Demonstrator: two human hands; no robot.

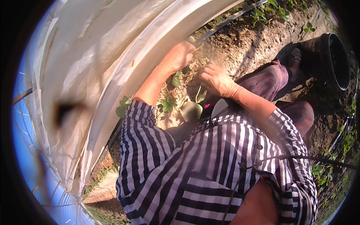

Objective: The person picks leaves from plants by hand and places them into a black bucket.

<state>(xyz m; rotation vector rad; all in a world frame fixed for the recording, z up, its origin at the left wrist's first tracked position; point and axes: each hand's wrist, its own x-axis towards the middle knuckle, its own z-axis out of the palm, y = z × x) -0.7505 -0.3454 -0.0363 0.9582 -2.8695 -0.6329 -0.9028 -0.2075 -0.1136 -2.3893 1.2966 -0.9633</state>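
My left hand (pixel 180 56) is curled at the edge of a soil bed, its fingers closed where a thin plant stem (pixel 198 48) comes out. Below and to its right, my right hand (pixel 216 80) has bent fingers closed over stems and part of a leaf; the exact grip is partly hidden. Under both hands lie low, toothed-leaf plants that look like strawberry, with a green leaf cluster (pixel 168 104) and a single leaf (pixel 176 81) on the pale soil (pixel 166 119). A blurred round pale patch covers part of a leaf (pixel 201 97) near my chest.
Whitish plastic sheeting (pixel 112 64) hangs close along my left side. A dark pipe (pixel 222 26) runs along the bed's edge. A black bucket (pixel 327 60) stands at the upper right, near my bent legs (pixel 264 80). More green plants (pixel 323 173) grow at the lower right.
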